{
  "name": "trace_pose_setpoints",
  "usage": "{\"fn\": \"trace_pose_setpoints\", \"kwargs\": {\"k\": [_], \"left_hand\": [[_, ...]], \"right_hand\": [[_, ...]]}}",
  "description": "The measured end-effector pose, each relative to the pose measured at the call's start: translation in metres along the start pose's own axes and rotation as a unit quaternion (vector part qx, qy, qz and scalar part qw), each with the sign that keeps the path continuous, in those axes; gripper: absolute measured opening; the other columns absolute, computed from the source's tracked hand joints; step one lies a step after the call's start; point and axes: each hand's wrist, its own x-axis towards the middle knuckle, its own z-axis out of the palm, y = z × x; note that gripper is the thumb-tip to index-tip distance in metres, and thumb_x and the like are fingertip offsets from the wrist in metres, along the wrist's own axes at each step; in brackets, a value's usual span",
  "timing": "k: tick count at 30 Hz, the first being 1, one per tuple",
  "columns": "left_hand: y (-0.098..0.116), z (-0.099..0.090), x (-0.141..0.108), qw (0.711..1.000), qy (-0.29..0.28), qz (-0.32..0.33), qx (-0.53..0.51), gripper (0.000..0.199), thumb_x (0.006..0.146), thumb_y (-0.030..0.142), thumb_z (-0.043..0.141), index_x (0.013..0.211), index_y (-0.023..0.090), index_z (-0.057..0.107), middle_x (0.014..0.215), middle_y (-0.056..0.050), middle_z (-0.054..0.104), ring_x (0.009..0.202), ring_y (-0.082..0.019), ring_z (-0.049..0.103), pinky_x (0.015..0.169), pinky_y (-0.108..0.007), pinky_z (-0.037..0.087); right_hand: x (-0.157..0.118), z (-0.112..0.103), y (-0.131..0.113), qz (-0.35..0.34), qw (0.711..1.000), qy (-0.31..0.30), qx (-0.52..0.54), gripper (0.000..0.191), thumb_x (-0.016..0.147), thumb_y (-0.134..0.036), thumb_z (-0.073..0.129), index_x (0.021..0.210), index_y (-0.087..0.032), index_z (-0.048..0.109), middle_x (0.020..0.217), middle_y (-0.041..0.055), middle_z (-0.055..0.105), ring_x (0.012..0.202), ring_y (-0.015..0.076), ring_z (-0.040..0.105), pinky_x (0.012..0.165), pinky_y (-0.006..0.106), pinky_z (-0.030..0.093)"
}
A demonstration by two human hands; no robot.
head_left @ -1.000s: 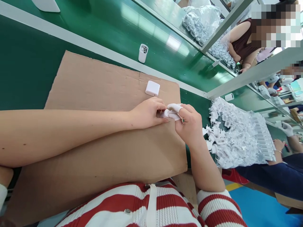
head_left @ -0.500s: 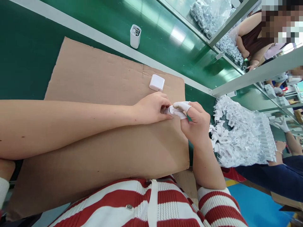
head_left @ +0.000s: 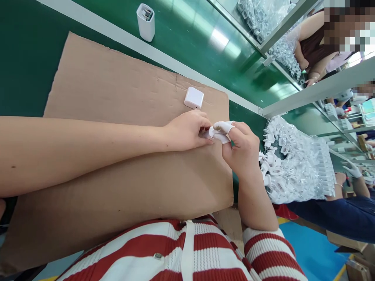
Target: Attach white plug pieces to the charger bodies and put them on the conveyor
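My left hand (head_left: 191, 130) reaches across the cardboard sheet (head_left: 140, 183) with its fingers closed around a small white plastic part (head_left: 207, 134), most of it hidden by the fingers. My right hand (head_left: 240, 146) wears white finger covers on thumb and forefinger and pinches the same part from its right end. Just beyond my left hand lies a white, rounded charger-like block (head_left: 193, 98) on the cardboard.
Past a pale rail, a white plastic case with metal prongs (head_left: 145, 24) stands on the green belt (head_left: 187, 43). Bagged white plastic parts (head_left: 299, 164) are heaped at the right. Co-workers sit at the right and beyond the frame (head_left: 310, 95).
The case with prongs has shifted left and farther away along the belt. My hands stay together; the dark gap seen at the part's end no longer shows. The view has shifted slightly.
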Motion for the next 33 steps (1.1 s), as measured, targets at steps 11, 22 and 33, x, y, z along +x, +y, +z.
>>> {"fn": "trace_pose_setpoints", "kwargs": {"k": [11, 22, 33], "left_hand": [[0.0, 0.001, 0.001, 1.0, -0.005, -0.019, 0.013, 0.021, 0.081, 0.037, 0.075, 0.076, 0.018, 0.068, 0.083, -0.005, 0.064, 0.085, -0.023, 0.059, 0.072, -0.033, 0.043], [0.005, -0.001, 0.001, 1.0, -0.013, -0.021, 0.01, 0.018, 0.079, 0.026, 0.075, 0.07, 0.017, 0.063, 0.081, -0.007, 0.061, 0.084, -0.023, 0.055, 0.072, -0.036, 0.043], [-0.002, 0.01, -0.002, 0.999, 0.037, -0.022, 0.016, 0.027, 0.081, 0.04, 0.073, 0.071, 0.017, 0.064, 0.078, -0.006, 0.06, 0.075, -0.021, 0.057, 0.068, -0.033, 0.041]], "right_hand": [[-0.001, -0.005, -0.001, 0.023, 0.998, 0.022, 0.045, 0.02, 0.1, -0.02, 0.057, 0.11, -0.028, 0.073, 0.101, 0.0061, 0.076, 0.089, 0.0238, 0.069, 0.081, 0.039, 0.059], [0.004, -0.003, 0.003, 0.013, 0.999, -0.026, 0.024, 0.025, 0.099, -0.019, 0.051, 0.107, -0.026, 0.074, 0.098, 0.006, 0.076, 0.092, 0.0234, 0.068, 0.084, 0.037, 0.055], [-0.008, 0.023, 0.0, 0.098, 0.994, 0.04, 0.03, 0.026, 0.096, -0.022, 0.055, 0.111, -0.026, 0.076, 0.103, 0.0072, 0.078, 0.095, 0.0238, 0.072, 0.086, 0.035, 0.057]]}}
